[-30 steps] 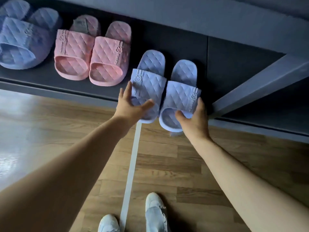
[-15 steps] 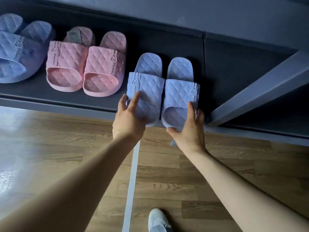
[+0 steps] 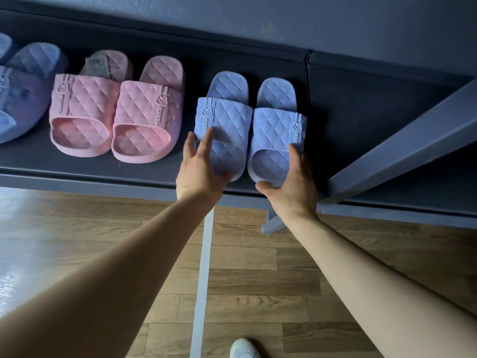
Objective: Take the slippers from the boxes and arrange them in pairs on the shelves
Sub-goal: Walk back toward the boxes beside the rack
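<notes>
The dark shelf (image 3: pixel 361 112) carries three pairs in a row. The light blue pair (image 3: pixel 245 120) stands at the right, just beside the pink pair (image 3: pixel 116 117), with its toes near the front edge and under both hands. The left hand (image 3: pixel 198 171) lies flat on the left slipper (image 3: pixel 224 107), fingers straight on its strap. The right hand (image 3: pixel 291 184) grips the right slipper (image 3: pixel 276 125), thumb at the toe, fingers along the outer side. One second ago the toes hung over the edge; now both slippers sit further in, touching each other.
</notes>
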